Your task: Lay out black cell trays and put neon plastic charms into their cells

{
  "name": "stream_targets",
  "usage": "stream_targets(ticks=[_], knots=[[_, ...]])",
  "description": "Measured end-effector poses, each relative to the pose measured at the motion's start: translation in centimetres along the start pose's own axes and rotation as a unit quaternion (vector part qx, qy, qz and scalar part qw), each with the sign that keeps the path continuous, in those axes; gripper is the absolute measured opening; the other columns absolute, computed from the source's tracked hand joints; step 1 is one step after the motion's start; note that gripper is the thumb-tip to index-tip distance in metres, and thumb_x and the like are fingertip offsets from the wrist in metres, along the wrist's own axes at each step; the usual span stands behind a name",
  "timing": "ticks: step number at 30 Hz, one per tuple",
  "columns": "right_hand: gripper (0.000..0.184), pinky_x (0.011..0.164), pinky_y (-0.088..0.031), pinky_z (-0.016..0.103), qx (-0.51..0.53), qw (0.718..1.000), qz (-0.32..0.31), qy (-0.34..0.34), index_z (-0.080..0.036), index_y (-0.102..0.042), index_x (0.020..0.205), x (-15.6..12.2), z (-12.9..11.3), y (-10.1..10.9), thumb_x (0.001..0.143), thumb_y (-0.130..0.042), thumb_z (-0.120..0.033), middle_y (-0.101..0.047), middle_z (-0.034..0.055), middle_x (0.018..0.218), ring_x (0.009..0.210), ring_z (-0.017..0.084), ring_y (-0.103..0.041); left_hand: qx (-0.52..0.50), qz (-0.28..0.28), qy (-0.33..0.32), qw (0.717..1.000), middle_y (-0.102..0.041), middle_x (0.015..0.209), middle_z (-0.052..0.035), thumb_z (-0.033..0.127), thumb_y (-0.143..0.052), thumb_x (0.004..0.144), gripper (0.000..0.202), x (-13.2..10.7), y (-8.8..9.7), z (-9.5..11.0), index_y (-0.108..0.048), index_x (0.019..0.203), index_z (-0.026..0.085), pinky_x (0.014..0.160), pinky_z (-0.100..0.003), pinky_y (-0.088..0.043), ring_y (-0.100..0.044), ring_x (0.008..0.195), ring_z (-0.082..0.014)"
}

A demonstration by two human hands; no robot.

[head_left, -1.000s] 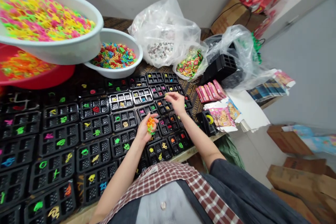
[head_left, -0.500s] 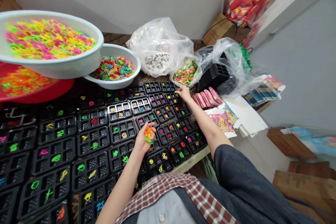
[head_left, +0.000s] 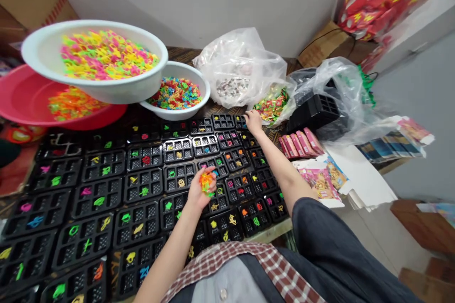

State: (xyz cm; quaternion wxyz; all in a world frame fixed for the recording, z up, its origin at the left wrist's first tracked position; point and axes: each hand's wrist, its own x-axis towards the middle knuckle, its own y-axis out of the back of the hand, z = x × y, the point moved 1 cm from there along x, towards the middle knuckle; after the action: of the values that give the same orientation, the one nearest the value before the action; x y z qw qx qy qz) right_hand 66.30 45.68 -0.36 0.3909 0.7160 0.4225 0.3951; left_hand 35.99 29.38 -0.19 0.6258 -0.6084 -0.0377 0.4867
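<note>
My left hand (head_left: 200, 191) is closed, palm up, around a bunch of small orange and green plastic figures (head_left: 206, 182), above the middle trays. Stretched out to the far right end of the rows, my right hand (head_left: 253, 122) has its fingers bent together over a black compartment tray (head_left: 241, 122) in the back row. Whatever its fingertips hold is hidden. Rows of such black trays cover the table, with small coloured figures in some compartments; one tray (head_left: 253, 214) near the front edge has orange, red and green ones.
Behind the trays stand a pale basin (head_left: 117, 91) of bright figures, a red basin (head_left: 21, 90) and a smaller white basin (head_left: 177, 114). Clear bags (head_left: 241, 54) and a bag of green-red packets (head_left: 273, 104) sit further right. Pink boxes (head_left: 300, 143) and stacked black trays (head_left: 314, 111) flank my right arm.
The view has turned left, so everything sits further right. My right hand has moved slightly back, onto the back-row tray. My left hand still holds the bunch of figures.
</note>
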Motion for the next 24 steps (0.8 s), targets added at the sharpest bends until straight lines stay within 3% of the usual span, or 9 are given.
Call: stream_targets(ticks=[3, 7, 10, 13, 18, 24], knots=[[0.03, 0.088, -0.048, 0.036, 0.126, 0.988, 0.005, 0.094, -0.016, -0.07, 0.109, -5.6, -4.0, 0.2, 0.09, -0.054, -0.032, -0.062, 0.0123, 0.108, 0.095, 0.022, -0.058, -0.055, 0.007, -0.012, 0.998, -0.056, 0.064, -0.0031, 0.031, -0.052, 0.089, 0.024, 0.0, 0.4, 0.5, -0.068, 0.082, 0.015, 0.034, -0.012, -0.026, -0.042, 0.044, -0.0048], [0.034, 0.076, -0.052, 0.033, 0.288, 0.925, -0.126, 0.214, -0.025, -0.07, 0.111, -15.3, -9.8, 1.9, 0.086, -0.063, -0.047, -0.06, 0.0055, 0.101, 0.083, 0.016, -0.057, -0.097, 0.031, -0.039, 0.994, -0.06, 0.072, -0.0049, 0.031, -0.049, 0.091, 0.024, 0.2, 1.0, 1.2, -0.068, 0.085, 0.017, 0.041, -0.013, -0.036, -0.052, 0.056, -0.0075], [0.045, 0.079, -0.054, 0.035, 0.314, 0.884, -0.163, 0.305, -0.024, -0.068, 0.114, -20.4, -12.3, 2.7, 0.078, -0.072, -0.05, -0.058, 0.0054, 0.096, 0.088, 0.018, -0.057, -0.122, 0.054, -0.048, 0.99, -0.064, 0.076, -0.005, 0.03, -0.046, 0.093, 0.026, 0.3, 1.3, 1.4, -0.068, 0.086, 0.018, 0.052, -0.017, -0.048, -0.059, 0.064, -0.0099], [0.036, 0.081, -0.055, 0.035, 0.297, 0.882, -0.173, 0.321, -0.024, -0.067, 0.116, -22.3, -13.0, 1.9, 0.084, -0.068, -0.04, -0.057, 0.0074, 0.101, 0.092, 0.018, -0.058, -0.135, 0.068, -0.058, 0.987, -0.066, 0.081, -0.0055, 0.028, -0.044, 0.094, 0.026, 0.5, 1.5, 1.3, -0.067, 0.087, 0.018, 0.061, -0.02, -0.053, -0.063, 0.071, -0.0112], [0.02, 0.083, -0.056, 0.032, 0.268, 0.903, -0.143, 0.305, -0.024, -0.069, 0.105, -22.6, -12.7, 1.1, 0.093, -0.054, -0.023, -0.061, 0.0059, 0.096, 0.093, 0.017, -0.062, -0.11, 0.045, -0.076, 0.99, -0.068, 0.086, -0.0067, 0.028, -0.05, 0.091, 0.02, 0.8, 1.2, 0.6, -0.066, 0.087, 0.018, 0.069, -0.023, -0.056, -0.066, 0.085, -0.0142], [0.015, 0.081, -0.056, 0.033, 0.243, 0.892, -0.177, 0.338, -0.02, -0.065, 0.087, -23.2, -13.3, 2.2, 0.092, -0.05, -0.021, -0.065, 0.0075, 0.096, 0.089, 0.018, -0.063, -0.073, 0.048, -0.068, 0.994, -0.068, 0.08, -0.005, 0.026, -0.049, 0.092, 0.021, 0.5, 0.5, 0.3, -0.067, 0.083, 0.018, 0.072, -0.023, -0.056, -0.066, 0.077, -0.0121]])
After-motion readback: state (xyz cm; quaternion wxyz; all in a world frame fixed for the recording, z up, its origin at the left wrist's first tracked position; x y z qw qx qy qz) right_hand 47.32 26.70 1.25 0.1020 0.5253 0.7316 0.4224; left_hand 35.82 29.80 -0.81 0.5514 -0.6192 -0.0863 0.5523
